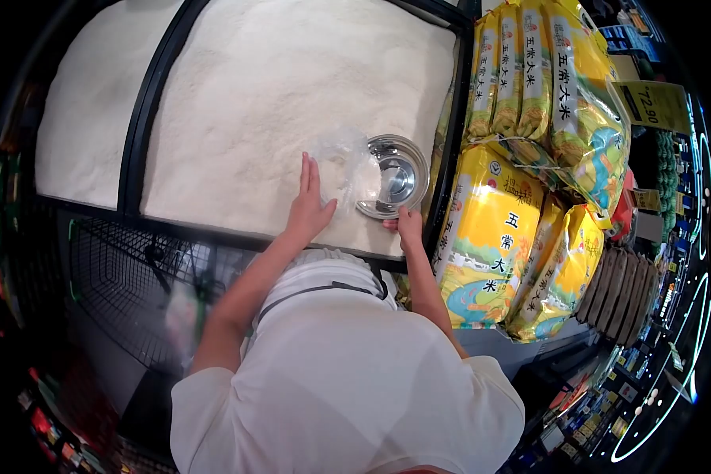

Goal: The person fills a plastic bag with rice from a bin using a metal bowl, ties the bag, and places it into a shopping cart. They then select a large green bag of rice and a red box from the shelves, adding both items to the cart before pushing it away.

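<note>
A shiny round metal bowl (400, 180) sits tilted over the white rice (292, 87) near the bin's right side. My right hand (407, 227) is closed on its near edge, thumb up. Beside the bowl's left side, a thin clear plastic bag (346, 158) overlaps its rim. Just left of the bag is my left hand (312, 204), its fingers stretched out and the thumb apart. The hand is over the rice with its palm towards the bag.
A black divider (152, 95) separates this bin from a second rice bin on the left. Yellow rice bags (490, 229) are stacked close along the right side. A wire shopping cart (126, 276) stands at lower left. A price tag (654, 107) juts out at upper right.
</note>
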### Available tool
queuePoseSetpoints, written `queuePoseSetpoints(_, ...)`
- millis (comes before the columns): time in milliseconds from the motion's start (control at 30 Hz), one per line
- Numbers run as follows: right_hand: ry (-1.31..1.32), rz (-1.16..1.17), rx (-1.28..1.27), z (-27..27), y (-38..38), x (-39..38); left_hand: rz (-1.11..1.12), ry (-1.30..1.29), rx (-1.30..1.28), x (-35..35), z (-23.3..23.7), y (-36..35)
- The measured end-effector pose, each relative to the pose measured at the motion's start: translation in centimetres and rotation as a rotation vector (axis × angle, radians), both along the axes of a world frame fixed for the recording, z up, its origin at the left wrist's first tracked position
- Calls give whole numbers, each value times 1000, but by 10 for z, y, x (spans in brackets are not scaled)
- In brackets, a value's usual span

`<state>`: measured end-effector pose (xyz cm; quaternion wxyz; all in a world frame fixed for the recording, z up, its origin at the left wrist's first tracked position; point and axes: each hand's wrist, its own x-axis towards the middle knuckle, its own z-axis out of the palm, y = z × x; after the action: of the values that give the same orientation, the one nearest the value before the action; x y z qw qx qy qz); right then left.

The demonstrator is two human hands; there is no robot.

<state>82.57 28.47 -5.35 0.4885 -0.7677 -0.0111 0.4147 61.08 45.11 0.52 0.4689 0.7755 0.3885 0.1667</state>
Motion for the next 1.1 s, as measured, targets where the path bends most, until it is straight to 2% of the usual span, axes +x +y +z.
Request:
queuePoseSetpoints(633, -50, -126, 209, 76, -4, -1, 1, 42, -7, 0, -5, 3)
queuePoseSetpoints(733, -106, -71, 230, 91, 2, -14, -5, 58, -101, 1, 4, 5)
queuePoseSetpoints(833, -139, 2, 242, 93, 10, -30, 3, 28, -80, 1, -2, 4)
queuePoseSetpoints(900, -267, 142, 159, 88, 16, -41, 15, 16, -30, 1, -5, 3)
queuePoseSetpoints(967, -416, 351, -47, 82, 18, -46, 29, 6, -1, 1, -8, 3)
queuePoseSetpoints(1100, -641, 462, -85, 97, 29, -67, 69, -13, -26, 0, -13, 3)
